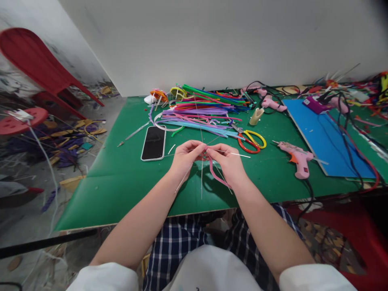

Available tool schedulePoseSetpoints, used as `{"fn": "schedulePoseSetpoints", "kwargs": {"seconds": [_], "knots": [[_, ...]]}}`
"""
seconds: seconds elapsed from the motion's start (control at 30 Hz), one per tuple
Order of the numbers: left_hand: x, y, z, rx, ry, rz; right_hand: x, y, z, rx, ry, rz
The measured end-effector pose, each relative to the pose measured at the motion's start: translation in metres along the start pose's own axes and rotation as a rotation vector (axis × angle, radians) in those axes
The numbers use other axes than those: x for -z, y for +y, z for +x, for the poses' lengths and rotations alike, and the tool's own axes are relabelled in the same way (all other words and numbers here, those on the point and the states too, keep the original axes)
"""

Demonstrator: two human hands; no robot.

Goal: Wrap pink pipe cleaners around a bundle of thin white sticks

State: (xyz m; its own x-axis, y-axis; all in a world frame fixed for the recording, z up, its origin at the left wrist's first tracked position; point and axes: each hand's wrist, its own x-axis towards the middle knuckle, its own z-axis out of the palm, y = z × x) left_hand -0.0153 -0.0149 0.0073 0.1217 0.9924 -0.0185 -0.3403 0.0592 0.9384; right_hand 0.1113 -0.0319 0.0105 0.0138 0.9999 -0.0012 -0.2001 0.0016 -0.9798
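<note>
Above the green table (121, 182) my two hands meet at the middle. My left hand (185, 157) is closed, pinching a bundle of thin white wires (202, 178) where they cross. My right hand (228, 161) is closed too, gripping the same crossing point together with a pink strip (216, 174) that loops down under the palm. The wires fan out above, below and to the right of my fingers.
A black phone (154, 142) lies left of my hands. Behind them is a pile of coloured strips (203, 111), with red-and-yellow scissors (251, 140) beside it. A pink glue gun (295, 155) and a blue board (327, 139) lie to the right. Red chairs (39, 64) stand at left.
</note>
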Motion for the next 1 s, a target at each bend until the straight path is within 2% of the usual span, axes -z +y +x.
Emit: {"fn": "schedulePoseSetpoints", "kwargs": {"seconds": [0.2, 0.33, 0.6, 0.77, 1.0], "knots": [[0.0007, 0.0002, 0.0001, 0.019, -0.002, 0.005, -0.0001, 0.0045, 0.003, -0.039, -0.033, 0.13], [0.001, 0.0006, -0.0003, 0.051, -0.038, 0.005, 0.001, 0.0057, 0.0048, 0.018, 0.023, 0.058], [0.0006, -0.0022, 0.001, 0.024, 0.012, 0.021, 0.0015, 0.0054, 0.0037, 0.042, 0.05, -0.033], [0.0028, -0.0037, 0.0026, -0.009, 0.038, 0.042, 0.0013, 0.0056, 0.0036, 0.012, 0.004, -0.029], [0.004, -0.004, 0.0041, -0.03, 0.065, 0.047, 0.0055, 0.0082, 0.005, -0.07, -0.088, 0.087]]}}
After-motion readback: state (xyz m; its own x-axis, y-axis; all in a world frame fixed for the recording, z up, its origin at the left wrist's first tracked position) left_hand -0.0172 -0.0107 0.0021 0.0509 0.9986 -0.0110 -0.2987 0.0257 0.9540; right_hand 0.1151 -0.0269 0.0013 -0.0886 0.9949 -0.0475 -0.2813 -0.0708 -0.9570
